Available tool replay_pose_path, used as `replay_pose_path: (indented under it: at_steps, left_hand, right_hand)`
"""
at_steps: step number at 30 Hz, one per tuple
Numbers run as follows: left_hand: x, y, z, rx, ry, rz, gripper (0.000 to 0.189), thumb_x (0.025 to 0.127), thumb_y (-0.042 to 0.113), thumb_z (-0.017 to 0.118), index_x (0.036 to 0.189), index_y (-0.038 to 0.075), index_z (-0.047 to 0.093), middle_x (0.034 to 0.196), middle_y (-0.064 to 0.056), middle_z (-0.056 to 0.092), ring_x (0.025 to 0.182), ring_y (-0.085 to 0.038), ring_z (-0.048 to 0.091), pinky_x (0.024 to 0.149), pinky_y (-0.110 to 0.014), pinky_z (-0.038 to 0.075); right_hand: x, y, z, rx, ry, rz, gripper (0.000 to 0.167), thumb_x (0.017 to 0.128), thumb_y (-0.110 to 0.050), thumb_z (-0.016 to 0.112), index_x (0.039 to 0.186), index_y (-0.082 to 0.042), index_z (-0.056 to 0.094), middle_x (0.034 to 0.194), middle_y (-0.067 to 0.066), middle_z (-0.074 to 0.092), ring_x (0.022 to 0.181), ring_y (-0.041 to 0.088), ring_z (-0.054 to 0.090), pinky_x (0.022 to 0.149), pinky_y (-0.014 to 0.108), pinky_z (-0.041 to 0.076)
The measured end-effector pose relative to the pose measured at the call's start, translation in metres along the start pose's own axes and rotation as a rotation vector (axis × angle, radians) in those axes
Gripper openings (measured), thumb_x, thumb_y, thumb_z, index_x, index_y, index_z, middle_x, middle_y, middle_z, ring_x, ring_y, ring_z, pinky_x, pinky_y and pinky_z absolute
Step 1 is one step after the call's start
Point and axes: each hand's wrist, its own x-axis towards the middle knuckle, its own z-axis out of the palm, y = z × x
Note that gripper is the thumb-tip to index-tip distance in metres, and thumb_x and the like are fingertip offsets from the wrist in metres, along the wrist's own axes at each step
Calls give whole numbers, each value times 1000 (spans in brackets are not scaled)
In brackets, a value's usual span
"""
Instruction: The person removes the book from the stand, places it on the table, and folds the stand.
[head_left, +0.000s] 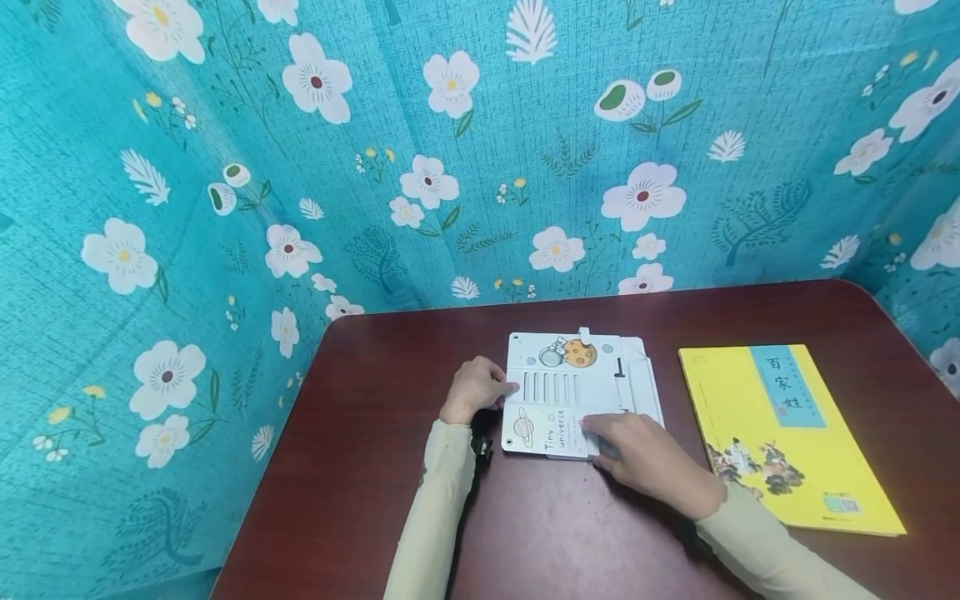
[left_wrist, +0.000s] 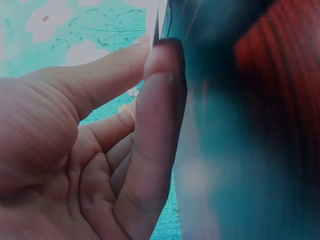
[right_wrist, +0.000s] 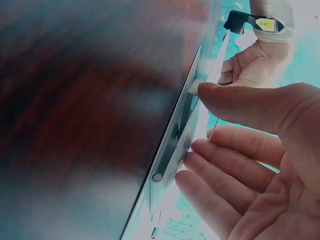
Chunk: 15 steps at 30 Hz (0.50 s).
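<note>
A white folding book stand (head_left: 543, 387) lies on the table, printed with planets, an astronaut and the words "Tiny universe", with a row of slots in its middle. My left hand (head_left: 474, 390) pinches its left edge. In the left wrist view, the thumb and index finger of that hand (left_wrist: 100, 135) meet on the thin white edge. My right hand (head_left: 648, 454) grips the lower right part of the stand. In the right wrist view, a thin raised panel (right_wrist: 218, 62) of the stand runs between the thumb and fingers of my right hand (right_wrist: 245, 155).
A yellow book (head_left: 772, 450) with a blue title label lies flat to the right of the stand. The dark red table (head_left: 360, 467) ends at the back against a turquoise flowered cloth (head_left: 480, 167). A black wrist strap (right_wrist: 255, 22) sits on the left wrist.
</note>
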Motion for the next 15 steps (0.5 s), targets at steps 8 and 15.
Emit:
replay_pose_path:
  at_steps: [8,15]
  left_hand:
    - [3,-3,2,-11,-17,-5,15,90,18,82,86,5,77,68,-4,70,54,-10,63,53,-22,50]
    - [5,-7,3,-21,-43,-20,15,91,19,81,90,4,77,66,-4,69,54,-10,61,53,-23,50]
  right_hand:
    - [3,2,0,-7,-7,0,43,75,-10,91,116,-8,77,106,6,80,76,8,58,68,27,51]
    - [2,2,1,-3,-18,7,43,75,-10,92,115,-8,77,103,5,79,75,8,56,66,25,48]
